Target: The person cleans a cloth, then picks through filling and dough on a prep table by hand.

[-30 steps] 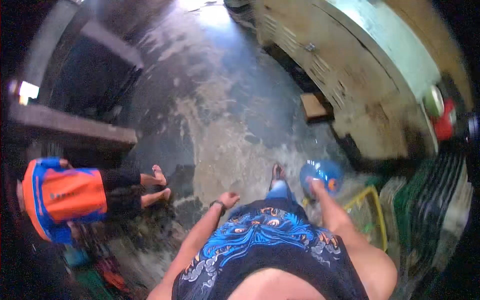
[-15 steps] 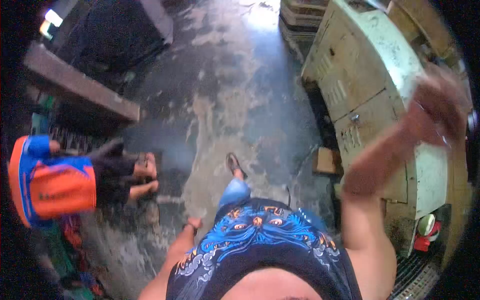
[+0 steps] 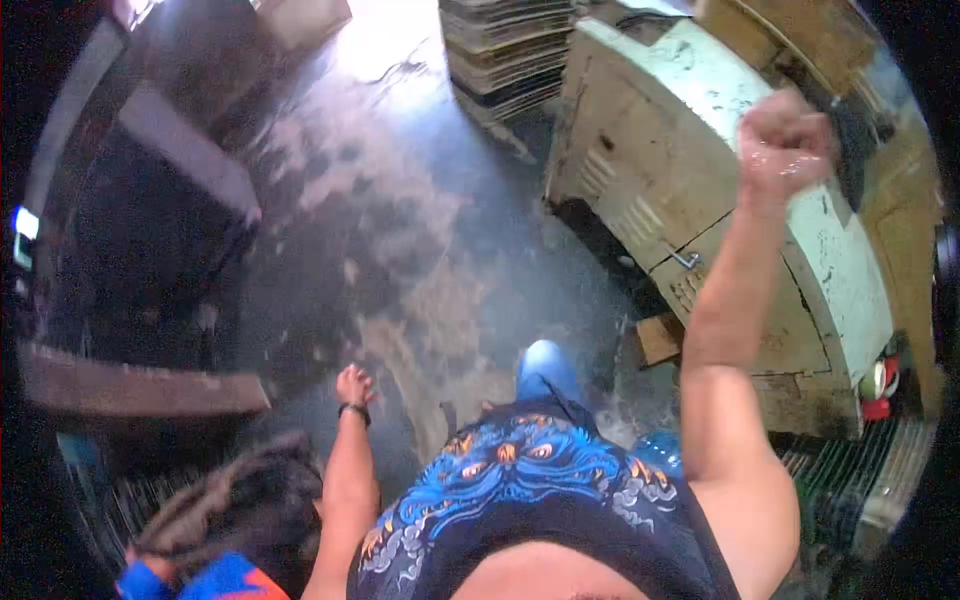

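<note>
My right hand (image 3: 788, 140) is raised in a closed fist in front of the pale top of a worn metal cabinet (image 3: 660, 140). Thin shiny bits, perhaps a bracelet, show at its wrist; what the fist may hold is hidden. Low on the left, my left hand (image 3: 354, 384) hangs over the floor with its fingers loosely bent and apart, nothing visible in it. A dark band (image 3: 353, 408) circles that wrist.
Worn concrete floor (image 3: 420, 250) runs ahead between the cabinet and dark bulky objects (image 3: 150, 210) on the left. Flat stacked sheets (image 3: 505, 45) stand behind the cabinet. A brown block (image 3: 660, 340) lies by its base. Another person's orange-blue clothing (image 3: 235, 578) shows at lower left.
I have moved forward, and the other person has slipped toward the lower left edge. My right fist appears farther left and higher; my left hand has swung forward into fuller view.
</note>
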Demonstrator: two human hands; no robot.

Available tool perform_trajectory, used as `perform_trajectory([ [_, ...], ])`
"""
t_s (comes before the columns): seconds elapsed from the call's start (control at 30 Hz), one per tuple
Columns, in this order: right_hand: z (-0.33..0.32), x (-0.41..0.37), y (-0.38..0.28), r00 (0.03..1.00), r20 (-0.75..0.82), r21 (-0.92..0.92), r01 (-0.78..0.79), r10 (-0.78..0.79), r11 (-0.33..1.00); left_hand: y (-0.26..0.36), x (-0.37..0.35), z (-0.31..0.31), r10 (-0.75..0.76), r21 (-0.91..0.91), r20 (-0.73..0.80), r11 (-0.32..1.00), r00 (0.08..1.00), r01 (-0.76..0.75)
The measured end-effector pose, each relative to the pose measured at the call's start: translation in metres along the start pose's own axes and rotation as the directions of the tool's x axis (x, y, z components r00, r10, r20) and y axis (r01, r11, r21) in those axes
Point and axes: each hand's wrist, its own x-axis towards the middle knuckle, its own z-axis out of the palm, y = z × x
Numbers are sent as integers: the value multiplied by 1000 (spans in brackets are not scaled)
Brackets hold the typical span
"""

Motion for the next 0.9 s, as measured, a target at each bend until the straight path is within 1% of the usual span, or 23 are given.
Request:
perform_trajectory([
  [0.03,44,6,-21,972,229,50,44,-54,998,19,5,8,55,123,-101,991,993,-43],
  [0.1,109,-3,-48,818,566,123,42,-104,992,44,17,22,7,162,-115,987,993,11],
  [0.17,133,-11,-47,631,770,131,-10,-96,991,31,58,21,-38,51,-8,998,999,39],
  [0.2,132,-4,-35,602,793,129,-25,-88,991,17,72,18,-50,133,1,990,999,49],
  [0.23,115,13,-19,629,773,126,-24,-83,992,14,85,33,-50,226,21,973,999,44],
  [0.27,88,42,2,702,709,109,-17,-66,994,18,82,53,-136,281,3,951,991,130],
  [0.3,46,77,37,824,565,58,0,-32,998,31,68,80,-221,334,-16,918,975,213],
  [0.33,-4,106,81,923,382,-34,-27,38,999,32,70,101,-250,366,0,901,968,233],
  [0.37,-61,124,127,975,167,-114,-131,149,985,33,73,118,-270,364,41,901,962,237],
  [0.4,-126,129,177,951,-59,-118,-307,302,944,35,76,139,-278,320,89,918,957,237],
  [0.43,-195,111,225,843,-268,-31,-490,465,871,42,80,161,-273,263,122,936,954,234],
  [0.47,-245,73,259,694,-422,44,-627,584,777,51,84,181,-272,209,156,949,950,237],
  [0.5,-291,18,289,511,-625,63,-720,590,691,62,93,196,-275,155,181,956,944,249],
  [0.53,-318,-47,307,316,-797,5,-849,515,528,72,102,203,-287,108,215,957,934,269],
  [0.57,-332,-107,314,127,-925,-29,-963,359,267,64,146,187,-376,49,324,923,868,382],
  [0.6,-328,-139,320,-34,-941,90,-984,338,152,80,148,193,-359,31,300,930,884,367],
  [0.63,-328,-149,320,-184,-815,282,-954,549,99,98,152,203,-336,20,289,938,896,345],
  [0.67,-304,-122,321,-316,-756,404,-914,573,28,116,138,215,-297,103,96,952,950,288],
  [0.73,-301,-63,322,101,-715,68,-975,692,212,122,162,203,-245,317,209,933,947,171],
  [0.77,-299,-29,319,312,-650,-107,-940,693,323,127,178,204,-248,415,238,900,939,132],
  [0.83,-250,58,295,364,-694,192,-737,621,648,141,211,223,-283,582,257,809,924,86],
  [0.87,-216,83,268,607,-548,134,-615,575,777,149,232,239,-308,665,269,745,913,56],
  [0.9,-178,99,242,808,-368,80,-464,459,882,160,252,258,-327,730,294,683,898,10],
])
